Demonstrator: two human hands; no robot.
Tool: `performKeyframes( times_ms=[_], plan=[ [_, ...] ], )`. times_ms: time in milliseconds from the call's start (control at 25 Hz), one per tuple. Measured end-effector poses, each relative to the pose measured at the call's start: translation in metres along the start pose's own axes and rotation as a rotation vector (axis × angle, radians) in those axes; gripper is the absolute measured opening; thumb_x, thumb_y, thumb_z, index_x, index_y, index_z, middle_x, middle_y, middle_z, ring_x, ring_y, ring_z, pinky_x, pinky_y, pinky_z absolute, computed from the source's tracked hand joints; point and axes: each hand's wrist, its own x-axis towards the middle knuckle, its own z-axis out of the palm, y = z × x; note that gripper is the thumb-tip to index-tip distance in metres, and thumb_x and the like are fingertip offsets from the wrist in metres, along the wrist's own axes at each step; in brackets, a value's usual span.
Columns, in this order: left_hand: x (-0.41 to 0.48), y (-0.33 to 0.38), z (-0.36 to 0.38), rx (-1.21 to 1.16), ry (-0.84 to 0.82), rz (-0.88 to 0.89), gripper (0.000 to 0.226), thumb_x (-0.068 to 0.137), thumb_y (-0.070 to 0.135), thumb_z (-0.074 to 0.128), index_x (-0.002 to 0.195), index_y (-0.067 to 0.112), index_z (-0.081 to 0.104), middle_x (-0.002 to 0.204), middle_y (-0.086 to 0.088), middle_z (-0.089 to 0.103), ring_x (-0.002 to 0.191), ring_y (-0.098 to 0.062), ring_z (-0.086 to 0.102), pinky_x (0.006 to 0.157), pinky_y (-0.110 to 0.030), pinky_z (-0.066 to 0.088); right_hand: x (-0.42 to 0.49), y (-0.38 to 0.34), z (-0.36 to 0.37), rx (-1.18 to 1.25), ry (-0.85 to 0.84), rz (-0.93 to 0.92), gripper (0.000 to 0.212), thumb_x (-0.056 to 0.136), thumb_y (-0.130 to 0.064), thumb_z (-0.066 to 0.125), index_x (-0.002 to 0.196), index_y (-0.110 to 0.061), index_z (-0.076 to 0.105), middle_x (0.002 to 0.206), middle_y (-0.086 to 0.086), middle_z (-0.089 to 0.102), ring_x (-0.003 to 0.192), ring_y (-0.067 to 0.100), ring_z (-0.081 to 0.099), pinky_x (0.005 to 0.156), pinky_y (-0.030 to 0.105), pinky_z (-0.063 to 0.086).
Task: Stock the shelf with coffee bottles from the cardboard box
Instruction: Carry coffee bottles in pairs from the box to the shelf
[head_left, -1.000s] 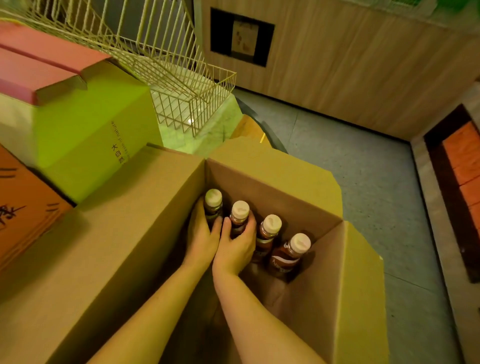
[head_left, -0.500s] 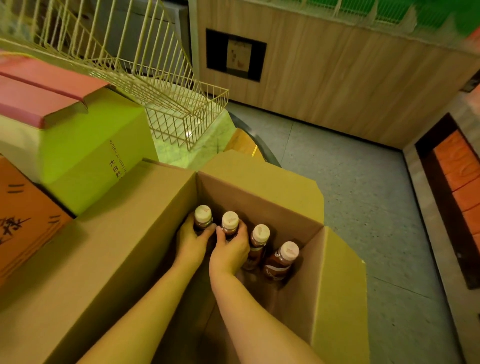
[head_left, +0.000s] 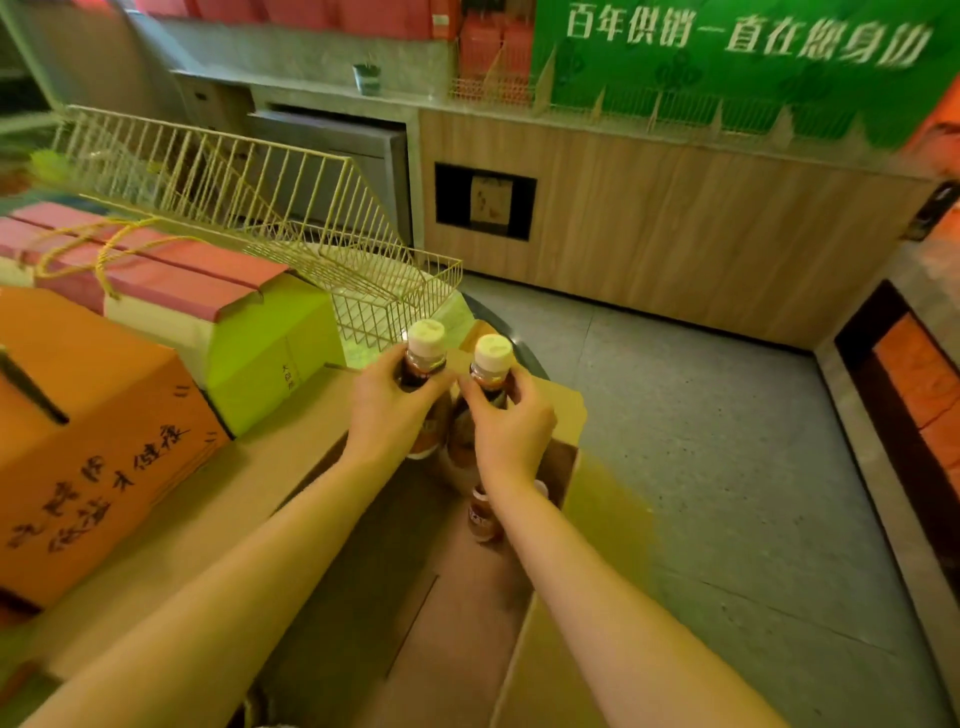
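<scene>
L hand (head_left: 389, 410) gripped a brown coffee bottle w/ cream cap (head_left: 423, 359) by the neck. Just beside it, a second matching bottle (head_left: 491, 366) sat in R hand (head_left: 511, 431)'s grasp. Both upright above the open tan cardboard box (head_left: 566, 415); another bottle (head_left: 480, 514) stood inside.

The right arm (head_left: 597, 587) hides most of a boxed bottle (head_left: 480, 519); the green banner (head_left: 727, 67) is blurred.

Matt cardboard box (head_left: 613, 525); glossy coffee bottles (head_left: 423, 365) with smooth plastic caps (head_left: 427, 335); metal wire basket (head_left: 358, 283); wood-grain wall panel (head_left: 675, 234).
</scene>
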Motion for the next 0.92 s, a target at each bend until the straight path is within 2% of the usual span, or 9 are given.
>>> performKeyframes(
  times_ms=[80, 160, 280, 360, 560, 680, 760, 840, 920],
  plan=[
    [-0.001, 0.039, 0.005, 0.0, -0.034, 0.029, 0.017, 0.078, 0.021, 0.072, 0.083, 0.03, 0.058, 0.082, 0.014, 0.063, 0.08, 0.0, 0.059, 0.074, -0.019, 0.047, -0.006, -0.055, -0.048, 0.103, 0.033, -0.067, 0.03, 0.073, -0.053, 0.071, 0.092, -0.03, 0.067, 0.085, -0.014, 0.071, 0.08, 0.001, 0.065, 0.07, 0.022, 0.054],
    [-0.006, 0.082, 0.017, -0.003, -0.089, 0.082, 0.015, 0.078, 0.022, 0.071, 0.082, 0.029, 0.058, 0.082, 0.008, 0.065, 0.081, -0.004, 0.062, 0.078, -0.023, 0.048, -0.009, -0.096, -0.109, 0.177, 0.079, -0.115, 0.02, 0.075, -0.035, 0.075, 0.086, -0.02, 0.07, 0.08, -0.006, 0.07, 0.075, 0.005, 0.062, 0.066, 0.019, 0.048],
    [-0.019, 0.133, 0.048, -0.034, -0.168, 0.118, 0.012, 0.079, 0.025, 0.071, 0.088, 0.021, 0.063, 0.087, -0.002, 0.069, 0.086, -0.014, 0.066, 0.08, -0.029, 0.052, 0.004, -0.121, -0.195, 0.233, 0.076, -0.119, 0.01, 0.073, -0.029, 0.078, 0.076, -0.023, 0.07, 0.073, -0.004, 0.069, 0.069, 0.008, 0.062, 0.065, 0.025, 0.048],
    [-0.034, 0.17, 0.08, -0.083, -0.226, 0.141, 0.014, 0.079, 0.025, 0.071, 0.091, 0.019, 0.065, 0.09, -0.004, 0.07, 0.088, -0.016, 0.066, 0.082, -0.031, 0.051, 0.011, -0.126, -0.258, 0.212, 0.126, -0.125, 0.013, 0.07, -0.027, 0.08, 0.066, -0.028, 0.068, 0.069, -0.005, 0.069, 0.067, 0.01, 0.061, 0.066, 0.032, 0.049],
    [-0.105, 0.264, 0.194, -0.172, -0.419, 0.209, 0.01, 0.08, 0.026, 0.07, 0.086, 0.025, 0.061, 0.083, 0.005, 0.065, 0.078, -0.002, 0.06, 0.069, -0.019, 0.043, -0.014, -0.121, -0.432, 0.112, 0.293, -0.112, 0.019, 0.069, -0.025, 0.081, 0.059, -0.033, 0.066, 0.069, -0.011, 0.069, 0.074, 0.015, 0.067, 0.077, 0.04, 0.054],
    [-0.171, 0.323, 0.272, -0.231, -0.533, 0.262, 0.012, 0.081, 0.024, 0.069, 0.09, 0.022, 0.061, 0.088, 0.003, 0.066, 0.081, -0.008, 0.061, 0.075, -0.024, 0.044, -0.047, -0.11, -0.547, 0.07, 0.389, -0.14, 0.016, 0.071, -0.022, 0.08, 0.063, -0.032, 0.069, 0.072, -0.01, 0.07, 0.077, 0.015, 0.068, 0.078, 0.039, 0.054],
    [-0.225, 0.364, 0.326, -0.256, -0.625, 0.293, 0.011, 0.081, 0.024, 0.069, 0.089, 0.021, 0.063, 0.088, 0.001, 0.067, 0.083, -0.012, 0.063, 0.077, -0.028, 0.048, -0.079, -0.104, -0.63, 0.026, 0.464, -0.141, 0.01, 0.073, -0.021, 0.078, 0.082, -0.023, 0.073, 0.082, -0.003, 0.072, 0.076, 0.006, 0.066, 0.072, 0.023, 0.053],
    [-0.278, 0.4, 0.376, -0.294, -0.71, 0.313, 0.008, 0.079, 0.025, 0.071, 0.079, 0.024, 0.064, 0.084, 0.001, 0.069, 0.081, -0.012, 0.065, 0.078, -0.031, 0.051, -0.112, -0.097, -0.709, -0.05, 0.551, -0.15, 0.02, 0.074, -0.02, 0.078, 0.093, -0.014, 0.073, 0.084, 0.0, 0.071, 0.074, -0.001, 0.064, 0.064, 0.013, 0.05],
    [-0.332, 0.436, 0.425, -0.342, -0.802, 0.347, 0.008, 0.078, 0.024, 0.073, 0.078, 0.025, 0.065, 0.084, -0.001, 0.07, 0.083, -0.014, 0.066, 0.079, -0.033, 0.052, -0.146, -0.088, -0.785, -0.117, 0.661, -0.111, 0.022, 0.073, -0.024, 0.079, 0.093, -0.015, 0.074, 0.08, -0.003, 0.069, 0.075, 0.003, 0.064, 0.067, 0.017, 0.048]
  ],
)
